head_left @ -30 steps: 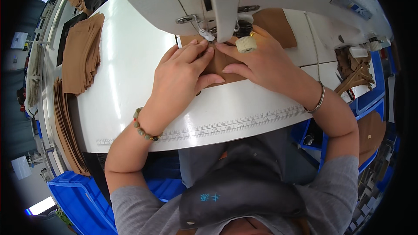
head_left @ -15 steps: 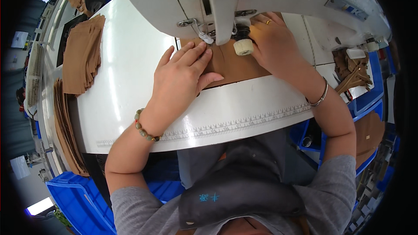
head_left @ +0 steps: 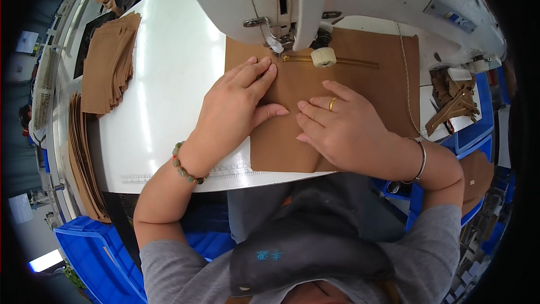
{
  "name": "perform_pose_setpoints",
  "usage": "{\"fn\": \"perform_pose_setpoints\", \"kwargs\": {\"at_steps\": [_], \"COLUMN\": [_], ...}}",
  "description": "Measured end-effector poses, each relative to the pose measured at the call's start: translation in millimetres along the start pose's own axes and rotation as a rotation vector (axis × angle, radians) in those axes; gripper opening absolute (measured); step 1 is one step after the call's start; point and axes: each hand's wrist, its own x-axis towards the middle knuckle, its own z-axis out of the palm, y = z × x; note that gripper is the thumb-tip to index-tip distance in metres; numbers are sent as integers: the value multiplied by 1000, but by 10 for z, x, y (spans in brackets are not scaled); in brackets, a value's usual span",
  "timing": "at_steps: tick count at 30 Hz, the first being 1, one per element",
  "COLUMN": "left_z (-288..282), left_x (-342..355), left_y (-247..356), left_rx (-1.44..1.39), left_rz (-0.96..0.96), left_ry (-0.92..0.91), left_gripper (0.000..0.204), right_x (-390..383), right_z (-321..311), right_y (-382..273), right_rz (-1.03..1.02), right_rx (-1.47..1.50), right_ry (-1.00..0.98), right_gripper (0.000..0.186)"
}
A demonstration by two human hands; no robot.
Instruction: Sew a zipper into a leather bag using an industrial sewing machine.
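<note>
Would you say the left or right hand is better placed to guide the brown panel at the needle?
Left, probably: the left hand has fingertips beside the needle; the right hand lies flat lower on the brown panel.

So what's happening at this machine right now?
A person sits at a white sewing machine, both hands flat on a brown fabric panel with a brass zipper. The left hand presses the panel near the needle; the right hand holds it lower down. Stacks of brown pieces lie to the left.

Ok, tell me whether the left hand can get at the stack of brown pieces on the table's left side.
Probably yes: the left hand rests on the brown panel, and only bare white table lies between it and the stack.
</note>
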Motion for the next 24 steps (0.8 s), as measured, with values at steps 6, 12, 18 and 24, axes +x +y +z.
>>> {"fn": "perform_pose_setpoints", "kwargs": {"at_steps": [6, 12, 18, 24], "left_z": [57, 50, 34, 41], "left_x": [-6, -1, 26, 77], "left_y": [179, 157, 134, 85], "left_rx": [127, 111, 137, 136], "left_rz": [-20, -34, 21, 38], "left_ry": [31, 67, 51, 53], "left_gripper": [73, 73, 70, 71], "right_x": [162, 168, 160, 215], "right_z": [15, 240, 234, 226], "right_y": [381, 444, 445, 489], "right_rz": [108, 92, 111, 139], "right_rx": [-73, -83, -94, -64], "right_ry": [99, 140, 95, 93], "right_gripper": [36, 55, 56, 54]}}
